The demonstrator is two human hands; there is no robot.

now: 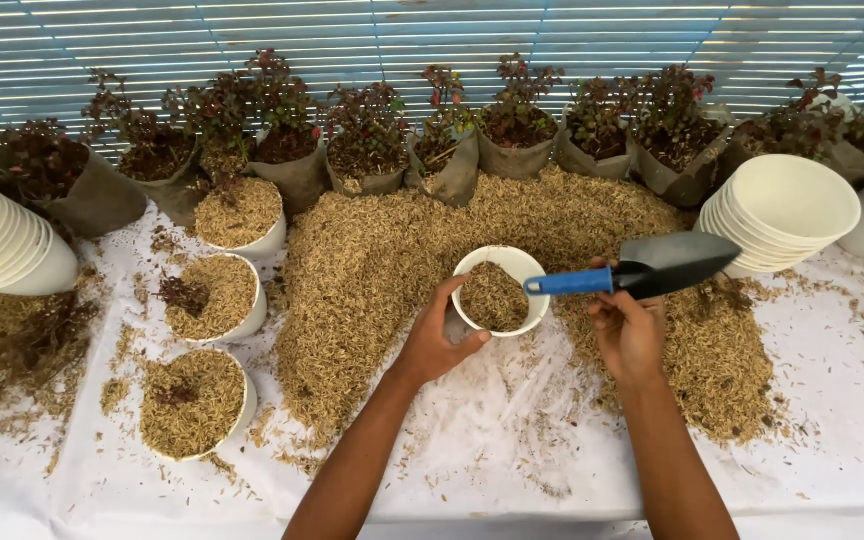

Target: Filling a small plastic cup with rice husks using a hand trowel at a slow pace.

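- At the centre of the white-covered table point(512, 440), we grip a white pot point(500, 290) with our left hand point(435, 340); its fingers curl around the rim at the pot's 8 o'clock edge, thumb along the side.
- That pot is part-filled with rice husk and sits tilted toward us, against the near edge of the big husk heap point(392, 250).
- Our right hand point(627, 330) is closed on a trowel's blue handle point(569, 283), at 3 o'clock from the pot; the black blade point(677, 262) points to 3 o'clock, level and raised above the husk.
- From 9 to 7 o'clock we see three husk-filled white pots point(214, 300), just beside the heap's left edge.
- Stacks of empty white pots lie on their sides at 2 o'clock point(787, 205) and at 10 o'clock point(2, 240).
- Along 12 o'clock, bagged red-leaved seedlings point(367, 135) line the far edge.
- Bare cloth shows between and around our forearms, toward 6 o'clock, with only scattered husk on it.
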